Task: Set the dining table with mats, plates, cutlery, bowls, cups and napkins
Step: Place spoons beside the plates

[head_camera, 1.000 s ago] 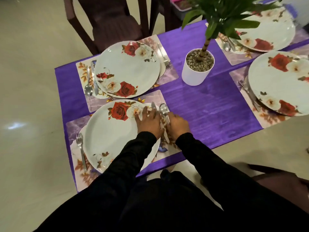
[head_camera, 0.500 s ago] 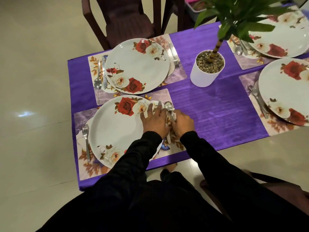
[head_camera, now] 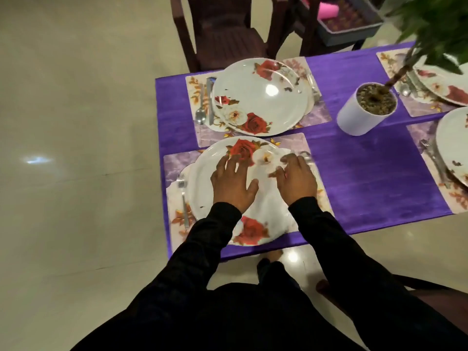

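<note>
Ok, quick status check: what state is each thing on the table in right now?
Near rose-patterned white plate: flat on its mat, under both hands.
Left hand: fingers spread over that plate, holding nothing.
Right hand: fingers loosely curled at the plate's right rim; blurred, any grip unclear.
Near steel fork: lying left of the plate.
Far rose-patterned plate: flat, spoon and knife at its left.
White plant pot: upright.

Near plate (head_camera: pixel 215 158): white, red-rose print, flat on lilac mat (head_camera: pixel 177 160). Fork (head_camera: pixel 184 198) on mat, just left of plate. Far plate (head_camera: pixel 260 102): same pattern, on own mat; spoon (head_camera: pixel 200 107) and knife (head_camera: pixel 210 100) at left.
</note>
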